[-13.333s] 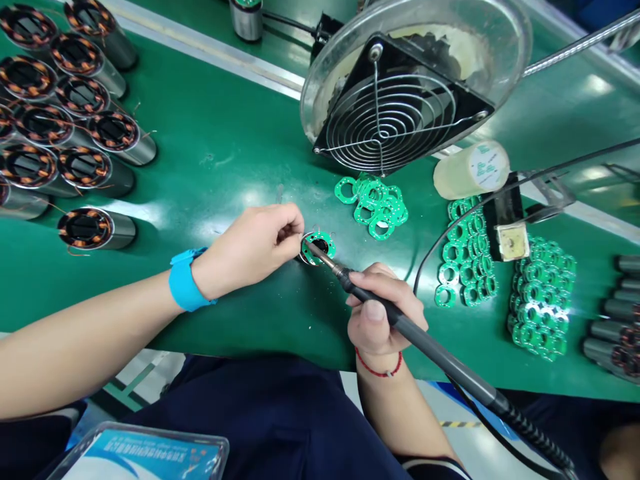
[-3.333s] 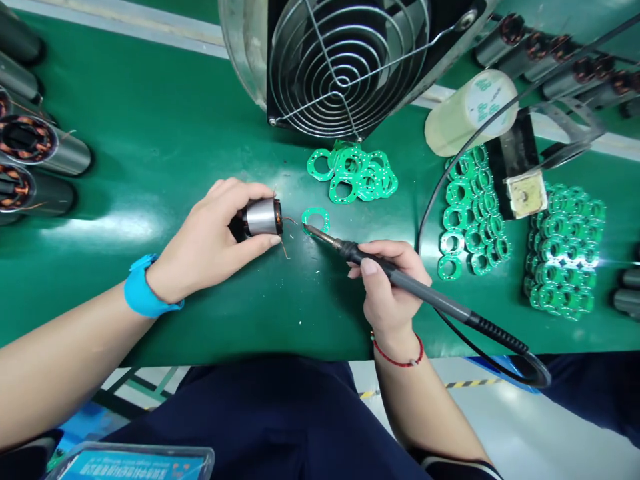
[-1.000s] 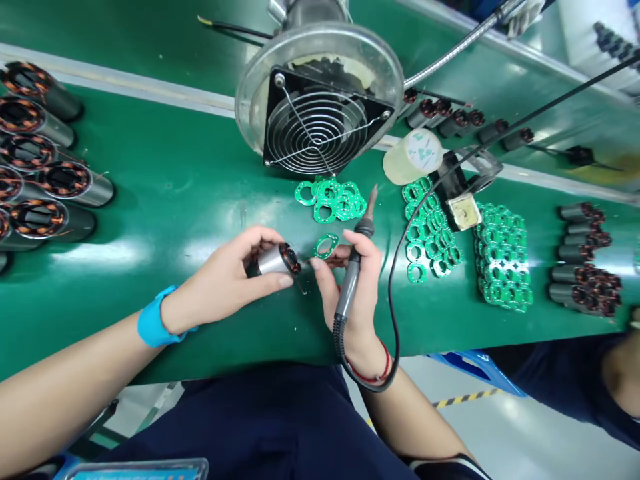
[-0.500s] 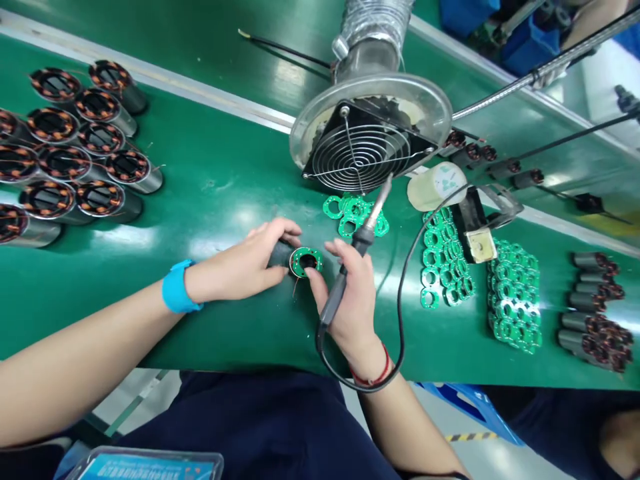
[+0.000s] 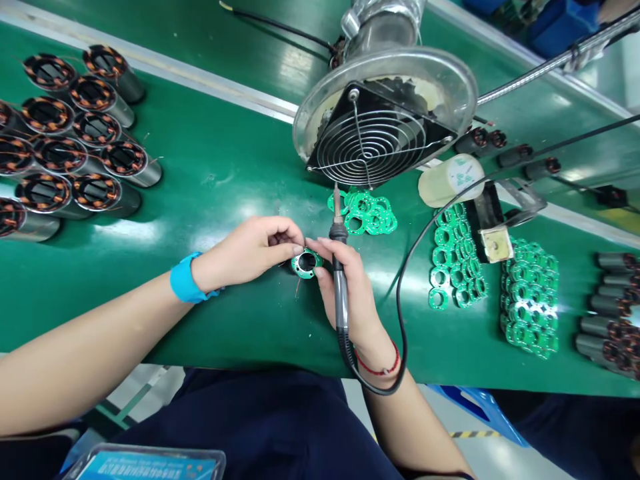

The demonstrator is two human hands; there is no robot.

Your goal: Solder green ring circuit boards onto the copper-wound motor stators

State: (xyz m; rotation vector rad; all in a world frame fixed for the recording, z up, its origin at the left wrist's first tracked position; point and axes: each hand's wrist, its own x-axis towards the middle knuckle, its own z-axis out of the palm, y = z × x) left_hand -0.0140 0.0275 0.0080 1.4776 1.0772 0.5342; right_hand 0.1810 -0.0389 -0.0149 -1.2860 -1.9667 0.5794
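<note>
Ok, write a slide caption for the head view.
Left hand and right hand at a green ring board, the right also holding a soldering iron, copper-wound cores at left.

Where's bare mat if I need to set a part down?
Widest: the green mat between the copper-wound cylinders and left hand. Another patch lies between the blue wristband and right hand, toward the mat's front edge. Crowded: the right side, with green boards, black holder and more cylinders.
</note>
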